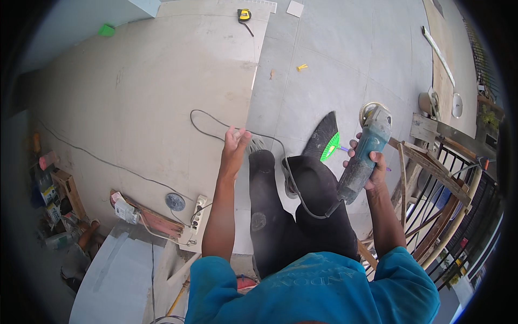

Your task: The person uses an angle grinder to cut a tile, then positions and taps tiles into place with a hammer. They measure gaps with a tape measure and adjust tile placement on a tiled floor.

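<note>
My right hand [367,162] grips a dusty teal and grey angle grinder [360,156] with a round disc at its top end, pointing away from me. A dark cord [302,204] runs from the tool's rear, down and round over my legs, and loops on the floor. My left hand [236,146] is raised near that cord at the middle, fingers apart and loosely curled, with nothing visible in it. Just beyond my knees lies a broom head [318,140] with black bristles and a green grip.
A tape measure [244,17], yellow pieces [301,67] and a white tile [294,8] lie ahead. A power strip [198,213], grey disc [175,202] and clutter [67,189] are at left. Wooden frames [431,167] and a black railing [458,227] stand at right.
</note>
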A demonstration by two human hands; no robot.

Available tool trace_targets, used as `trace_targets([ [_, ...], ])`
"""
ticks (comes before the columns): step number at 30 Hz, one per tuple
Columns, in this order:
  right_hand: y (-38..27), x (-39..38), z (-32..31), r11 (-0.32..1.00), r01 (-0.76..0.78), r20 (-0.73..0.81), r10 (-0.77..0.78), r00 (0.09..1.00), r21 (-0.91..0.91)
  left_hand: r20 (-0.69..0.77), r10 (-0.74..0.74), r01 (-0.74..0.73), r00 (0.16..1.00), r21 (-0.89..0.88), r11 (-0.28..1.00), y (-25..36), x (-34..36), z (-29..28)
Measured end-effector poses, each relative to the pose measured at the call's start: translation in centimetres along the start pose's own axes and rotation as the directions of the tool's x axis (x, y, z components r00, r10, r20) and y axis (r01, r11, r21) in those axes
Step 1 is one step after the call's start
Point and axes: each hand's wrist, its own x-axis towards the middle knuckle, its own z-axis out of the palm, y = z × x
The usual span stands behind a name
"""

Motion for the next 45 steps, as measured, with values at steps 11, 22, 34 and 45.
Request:
trace_targets([
  [11,-3.7,20.1,3.2,0.998,-0.064,-0.036,0.065,0.997,0.017,0.486,-0.405,0.056,0.774,0.584,0.81,14.3,9.7,19.9],
  [22,-6.2,37.1,-2.0,0.999,0.039,-0.647,-0.016,0.762,0.02,0.492,-0.152,-0.347,0.857,0.77,0.536,14.0,25.4,22.0],
  [34,-7.7,46.9,-1.5,0.909,0.315,-0.822,0.051,0.567,0.274,0.388,-0.445,0.073,0.807,0.683,0.727,20.9,39.1,19.9],
  [45,-2.8,47.9,-4.4,0.938,0.244,-0.792,0.049,0.608,0.245,0.506,-0.632,-0.209,0.587,0.849,0.485,16.9,43.7,19.4],
])
